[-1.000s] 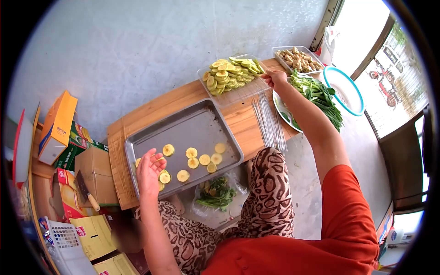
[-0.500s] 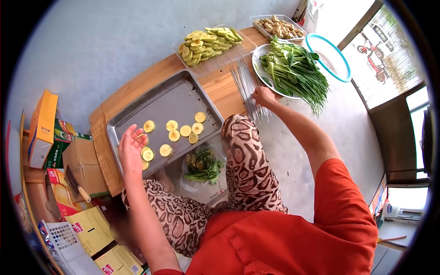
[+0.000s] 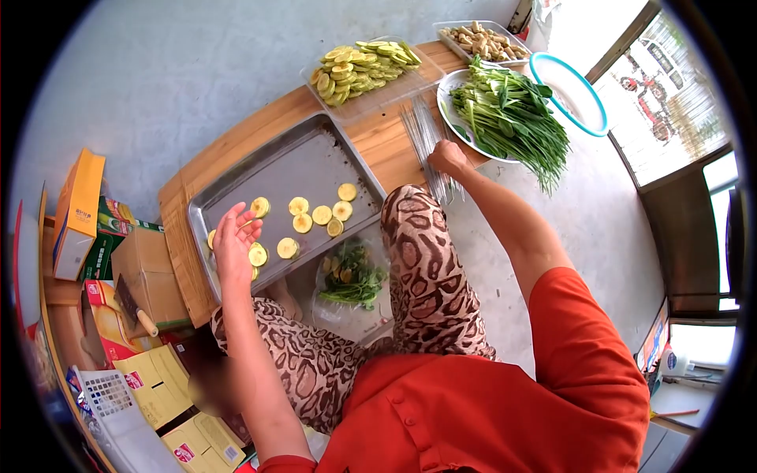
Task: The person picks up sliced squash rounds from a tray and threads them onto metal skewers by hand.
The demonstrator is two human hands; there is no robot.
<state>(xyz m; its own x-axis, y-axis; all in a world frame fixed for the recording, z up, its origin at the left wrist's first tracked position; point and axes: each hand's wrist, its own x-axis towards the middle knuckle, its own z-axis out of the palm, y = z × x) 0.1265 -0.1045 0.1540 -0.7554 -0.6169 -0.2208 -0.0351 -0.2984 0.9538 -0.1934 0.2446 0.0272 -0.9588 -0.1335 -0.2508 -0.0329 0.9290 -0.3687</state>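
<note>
My left hand (image 3: 235,244) hovers over the near left part of a grey metal tray (image 3: 276,162), fingers loosely curled and apart, nothing visible in them. Several round zucchini slices (image 3: 302,223) lie scattered in the tray, some partly hidden behind that hand. To the right, my right hand (image 3: 449,160) is closed at the lower part of a bundle of thin metal skewers (image 3: 426,130) on the wooden table (image 3: 378,154). Its fingertips press in among the skewers; how many it grips is hidden. Close by stands a white plate (image 3: 448,106) heaped with leafy greens (image 3: 509,118).
Behind the tray, a clear plastic container (image 3: 378,98) holds piled zucchini slices. Another container (image 3: 485,43) has light brown pieces. A blue-rimmed lid or basin (image 3: 587,124) sits at the right. Below lies a bag of greens (image 3: 355,280); boxes (image 3: 146,264) and a knife (image 3: 142,315) are left.
The view has shifted slightly. My left hand's fingers have drawn a little closer together above the tray. My right hand stays at the skewers, turned slightly.
</note>
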